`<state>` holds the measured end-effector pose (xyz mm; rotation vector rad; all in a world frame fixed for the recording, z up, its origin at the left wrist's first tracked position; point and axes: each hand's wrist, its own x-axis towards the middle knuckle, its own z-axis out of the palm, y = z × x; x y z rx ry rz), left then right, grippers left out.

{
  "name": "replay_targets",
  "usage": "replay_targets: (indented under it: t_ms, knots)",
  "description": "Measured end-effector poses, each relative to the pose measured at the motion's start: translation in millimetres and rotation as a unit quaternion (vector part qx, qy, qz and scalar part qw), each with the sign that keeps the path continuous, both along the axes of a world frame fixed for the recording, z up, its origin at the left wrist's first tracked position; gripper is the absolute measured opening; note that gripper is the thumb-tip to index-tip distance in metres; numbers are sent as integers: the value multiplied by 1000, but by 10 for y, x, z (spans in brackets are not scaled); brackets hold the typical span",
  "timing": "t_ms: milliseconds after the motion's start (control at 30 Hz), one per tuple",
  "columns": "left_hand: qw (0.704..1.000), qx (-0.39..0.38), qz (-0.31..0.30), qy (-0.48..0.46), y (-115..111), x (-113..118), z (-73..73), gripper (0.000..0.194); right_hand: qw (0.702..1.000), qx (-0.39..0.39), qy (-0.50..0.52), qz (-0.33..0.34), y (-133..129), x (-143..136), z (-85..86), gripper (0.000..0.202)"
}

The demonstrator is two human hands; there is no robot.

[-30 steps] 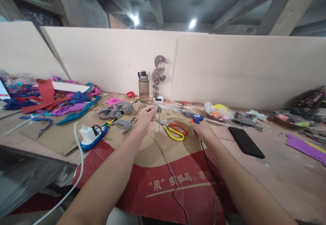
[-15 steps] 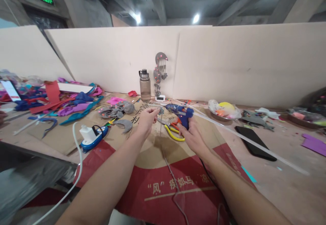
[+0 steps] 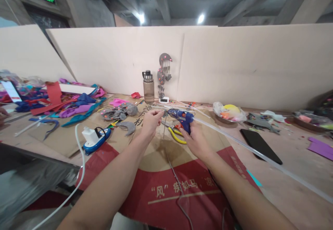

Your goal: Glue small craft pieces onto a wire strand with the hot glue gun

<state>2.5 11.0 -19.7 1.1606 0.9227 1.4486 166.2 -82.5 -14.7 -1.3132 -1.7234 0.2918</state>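
Note:
My left hand [image 3: 153,121] pinches a small grey piece with a grey cord [image 3: 171,167] hanging from it and trailing over the red and brown paper sheet [image 3: 135,181]. My right hand [image 3: 194,136] grips a blue glue gun [image 3: 185,119] by its handle. The gun's nozzle points left and is close to my left fingertips; whether it touches the grey piece is unclear. A long clear glue stick [image 3: 249,145] sticks out of the gun's back. Yellow-handled pliers [image 3: 177,136] lie under and beside the gun.
Grey felt pieces [image 3: 118,112], a grey crescent [image 3: 128,127] and a blue power strip [image 3: 96,142] lie left. A bottle [image 3: 148,88] stands behind, near a hanging grey ornament [image 3: 164,70]. Rightward are a bowl [image 3: 229,119] and black phone [image 3: 260,146]. Another person's hand [image 3: 2,113] shows far left.
The glue gun has moved slightly left and down, its nozzle now nearer my left fingertips, and the clear stick has swung lower at right. My left hand has barely moved.

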Motion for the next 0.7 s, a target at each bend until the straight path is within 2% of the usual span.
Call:
replay_targets:
  t_ms: [333, 700]
  knots:
    - [1000, 9, 21, 10, 0, 2, -2, 23, 999, -6, -34, -12, -10, 2, -26, 34]
    - [1000, -8, 14, 13, -31, 17, 31, 22, 999, 5, -33, -11, -11, -3, -48, 33]
